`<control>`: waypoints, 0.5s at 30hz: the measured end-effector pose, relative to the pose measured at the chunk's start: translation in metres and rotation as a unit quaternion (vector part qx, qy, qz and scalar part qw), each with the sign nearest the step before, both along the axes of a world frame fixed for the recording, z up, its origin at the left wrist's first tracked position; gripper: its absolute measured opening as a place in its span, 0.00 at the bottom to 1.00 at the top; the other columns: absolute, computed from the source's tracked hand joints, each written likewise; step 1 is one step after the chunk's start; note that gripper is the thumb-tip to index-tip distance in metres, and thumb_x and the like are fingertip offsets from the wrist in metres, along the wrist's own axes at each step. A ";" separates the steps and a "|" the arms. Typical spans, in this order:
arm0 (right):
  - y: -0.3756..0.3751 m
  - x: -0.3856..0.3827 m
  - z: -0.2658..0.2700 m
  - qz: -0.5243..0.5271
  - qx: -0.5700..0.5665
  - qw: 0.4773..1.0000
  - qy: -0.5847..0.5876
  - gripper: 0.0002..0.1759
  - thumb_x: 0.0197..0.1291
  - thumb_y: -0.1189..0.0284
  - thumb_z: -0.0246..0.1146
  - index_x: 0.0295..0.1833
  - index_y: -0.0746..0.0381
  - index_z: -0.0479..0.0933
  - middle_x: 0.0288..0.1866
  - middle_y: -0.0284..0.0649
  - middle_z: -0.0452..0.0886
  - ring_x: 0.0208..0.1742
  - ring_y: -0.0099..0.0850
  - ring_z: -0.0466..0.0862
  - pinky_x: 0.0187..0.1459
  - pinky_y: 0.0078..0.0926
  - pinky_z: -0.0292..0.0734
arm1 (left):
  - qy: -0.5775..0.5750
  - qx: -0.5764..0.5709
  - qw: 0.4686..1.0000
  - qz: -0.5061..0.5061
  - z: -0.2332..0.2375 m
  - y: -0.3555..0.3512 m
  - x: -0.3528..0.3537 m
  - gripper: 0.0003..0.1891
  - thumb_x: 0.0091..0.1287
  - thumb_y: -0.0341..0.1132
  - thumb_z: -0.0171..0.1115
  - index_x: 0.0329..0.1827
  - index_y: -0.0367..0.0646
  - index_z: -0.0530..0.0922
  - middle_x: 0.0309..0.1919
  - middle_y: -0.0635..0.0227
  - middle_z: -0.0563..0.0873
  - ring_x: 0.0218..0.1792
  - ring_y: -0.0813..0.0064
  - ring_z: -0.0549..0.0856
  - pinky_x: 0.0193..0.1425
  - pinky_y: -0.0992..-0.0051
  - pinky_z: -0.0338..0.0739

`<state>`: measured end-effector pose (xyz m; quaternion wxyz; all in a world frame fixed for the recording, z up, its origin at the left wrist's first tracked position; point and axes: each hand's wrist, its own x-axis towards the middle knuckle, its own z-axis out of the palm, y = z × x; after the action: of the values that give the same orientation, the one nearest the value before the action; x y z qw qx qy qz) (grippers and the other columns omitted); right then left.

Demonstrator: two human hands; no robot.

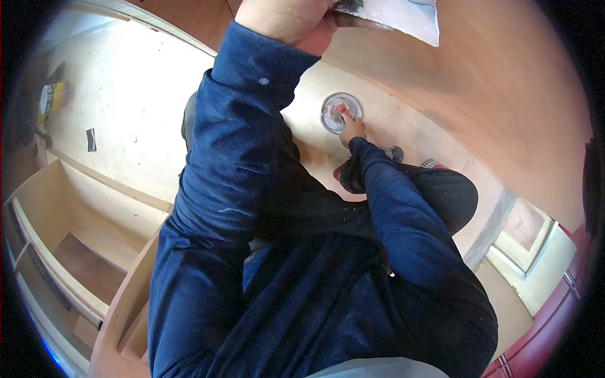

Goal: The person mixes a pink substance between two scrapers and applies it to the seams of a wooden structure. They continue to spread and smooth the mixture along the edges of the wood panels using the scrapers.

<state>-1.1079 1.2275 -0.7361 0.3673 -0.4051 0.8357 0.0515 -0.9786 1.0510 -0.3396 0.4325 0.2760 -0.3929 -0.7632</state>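
My left hand (pixel 287 19) is raised at the top edge of the view, its fingers partly hidden. It is closed on a flat pale sheet (pixel 416 22) with a pointed corner and dark smears near the grip. Lower down, my right hand (pixel 353 130) reaches to a round tin (pixel 323 115) on the pale board floor. Whitish paste with a red patch (pixel 341 111) lies in the tin. The right fingers are drawn together right at the red patch; I cannot tell what they hold.
A curved wooden panel (pixel 491 82) rises on the right. My bent legs (pixel 309 201) are around the work spot. An open wooden compartment (pixel 107 214) stands at the lower left. Farther left are a yellow bucket (pixel 61 94) and a small dark strip (pixel 91 140).
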 end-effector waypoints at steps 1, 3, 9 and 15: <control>-0.003 0.001 0.002 -0.002 0.001 1.000 -0.005 0.35 0.59 0.73 0.55 0.73 0.41 0.62 0.70 0.48 0.63 0.71 0.50 0.64 0.67 0.54 0.64 | 0.024 0.017 0.999 -0.018 -0.004 -0.004 -0.002 0.16 0.73 0.35 0.51 0.55 0.28 0.74 0.43 0.61 0.81 0.43 0.71 0.81 0.49 0.74 0.75; -0.005 0.005 0.003 -0.003 0.004 1.000 -0.012 0.35 0.59 0.72 0.55 0.74 0.40 0.61 0.71 0.47 0.61 0.72 0.49 0.62 0.67 0.58 0.63 | -0.004 0.029 1.000 -0.006 0.000 -0.004 -0.002 0.17 0.73 0.35 0.52 0.54 0.28 0.74 0.43 0.61 0.81 0.43 0.71 0.81 0.49 0.74 0.75; -0.009 0.019 0.004 -0.018 -0.016 0.999 0.025 0.36 0.59 0.73 0.57 0.73 0.41 0.61 0.74 0.45 0.56 0.74 0.48 0.58 0.67 0.61 0.61 | 0.001 -0.011 1.000 -0.005 0.006 0.011 0.006 0.17 0.73 0.36 0.53 0.54 0.29 0.74 0.43 0.62 0.82 0.42 0.71 0.80 0.48 0.75 0.74; -0.009 0.020 0.006 0.031 0.016 0.998 0.045 0.32 0.58 0.74 0.58 0.70 0.43 0.68 0.74 0.43 0.58 0.74 0.46 0.60 0.68 0.54 0.62 | -0.095 -0.061 0.993 -0.034 0.014 0.008 0.013 0.16 0.73 0.36 0.53 0.54 0.30 0.74 0.42 0.63 0.82 0.42 0.72 0.81 0.46 0.75 0.75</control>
<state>-1.0877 1.2187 -0.7301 0.3339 -0.4219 0.8376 0.0944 -0.9653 1.0591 -0.3257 0.3830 0.3072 -0.4872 -0.7222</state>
